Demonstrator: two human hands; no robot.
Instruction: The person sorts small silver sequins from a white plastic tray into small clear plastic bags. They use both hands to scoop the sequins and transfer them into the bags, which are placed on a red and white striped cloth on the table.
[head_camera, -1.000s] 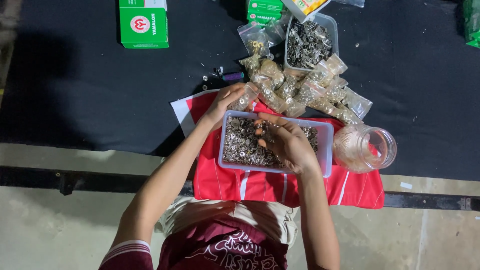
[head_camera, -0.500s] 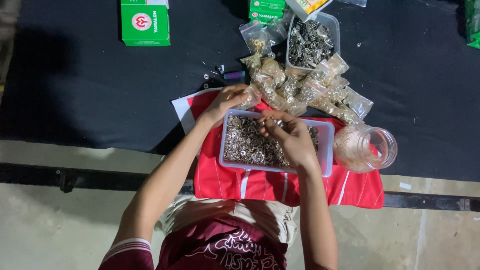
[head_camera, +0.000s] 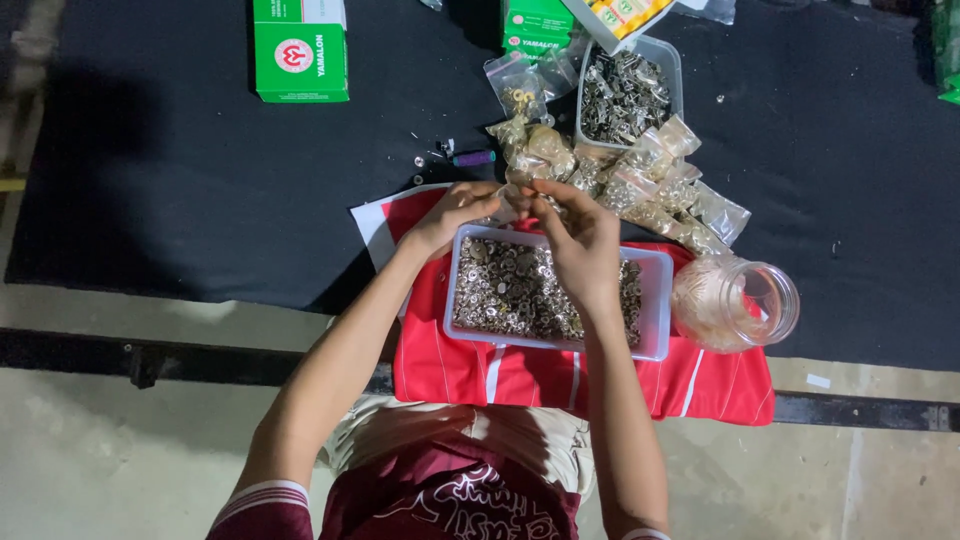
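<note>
A clear plastic tub (head_camera: 654, 305) full of small metal washers rests on a red cloth (head_camera: 520, 375) before me. My left hand (head_camera: 455, 212) holds a small clear plastic bag (head_camera: 512, 198) at the tub's far rim. My right hand (head_camera: 580, 240) meets it above the tub, fingertips pinched at the bag's mouth. Whether the fingers hold washers is hidden. A heap of filled little bags (head_camera: 640, 180) lies just beyond the hands.
A second tub of metal parts (head_camera: 627, 92) stands behind the heap. A clear jar (head_camera: 738, 302) lies on its side right of the tub. Green boxes (head_camera: 300, 50) sit at the back on the black mat (head_camera: 180, 180). A purple cylinder (head_camera: 473, 158) lies near.
My right hand has lifted out of the washers and moved up to the bag held by my left hand. The view has shifted slightly.
</note>
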